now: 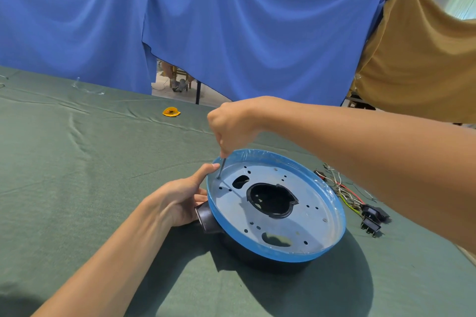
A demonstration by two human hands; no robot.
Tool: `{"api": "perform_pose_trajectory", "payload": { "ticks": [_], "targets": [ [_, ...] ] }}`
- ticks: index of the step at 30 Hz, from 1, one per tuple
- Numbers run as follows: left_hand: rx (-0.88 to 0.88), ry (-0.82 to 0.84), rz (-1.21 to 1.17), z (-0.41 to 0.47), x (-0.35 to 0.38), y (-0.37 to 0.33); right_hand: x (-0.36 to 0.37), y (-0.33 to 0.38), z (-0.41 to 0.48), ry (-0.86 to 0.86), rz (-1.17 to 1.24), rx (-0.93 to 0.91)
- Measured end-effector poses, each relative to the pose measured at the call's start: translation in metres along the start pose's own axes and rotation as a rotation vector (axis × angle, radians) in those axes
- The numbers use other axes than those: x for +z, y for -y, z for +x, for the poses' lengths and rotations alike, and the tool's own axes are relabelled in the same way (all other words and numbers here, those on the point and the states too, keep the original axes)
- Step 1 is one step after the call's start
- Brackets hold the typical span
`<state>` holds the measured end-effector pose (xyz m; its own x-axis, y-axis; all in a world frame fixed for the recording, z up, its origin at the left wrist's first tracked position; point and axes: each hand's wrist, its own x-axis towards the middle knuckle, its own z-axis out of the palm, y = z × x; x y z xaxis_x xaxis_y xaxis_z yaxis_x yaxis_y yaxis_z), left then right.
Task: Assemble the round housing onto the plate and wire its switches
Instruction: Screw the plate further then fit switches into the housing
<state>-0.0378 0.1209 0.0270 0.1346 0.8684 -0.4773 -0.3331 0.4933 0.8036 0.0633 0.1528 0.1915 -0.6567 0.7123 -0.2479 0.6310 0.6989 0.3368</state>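
Working a hole at the left edge of the plate (283,256), the right hand (231,123) clenches a screwdriver (222,168). The left hand (180,201) grips the rim right beside it, probably so nothing spins.

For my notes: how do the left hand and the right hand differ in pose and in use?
The right hand is raised above the plate; the left hand lies low beside it. The right hand's fingers curl round a screwdriver; the left hand holds the plate's rim, thumb near the shaft. Both work at one hole.
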Motion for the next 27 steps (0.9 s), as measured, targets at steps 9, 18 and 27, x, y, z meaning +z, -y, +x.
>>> {"api": "perform_pose_trajectory", "payload": {
  "ticks": [9, 18, 27],
  "targets": [
    [0.008, -0.029, -0.008, 0.0, 0.001, 0.0, -0.002, -0.003, 0.013, 0.198, 0.44, 0.315],
    [0.001, -0.034, -0.011, -0.002, 0.002, 0.001, -0.003, -0.001, 0.014, 0.296, 0.603, 0.493],
    [0.037, -0.039, 0.003, -0.003, 0.001, 0.004, 0.024, -0.026, -0.018, 0.114, 0.866, 0.433]
  ]
}}
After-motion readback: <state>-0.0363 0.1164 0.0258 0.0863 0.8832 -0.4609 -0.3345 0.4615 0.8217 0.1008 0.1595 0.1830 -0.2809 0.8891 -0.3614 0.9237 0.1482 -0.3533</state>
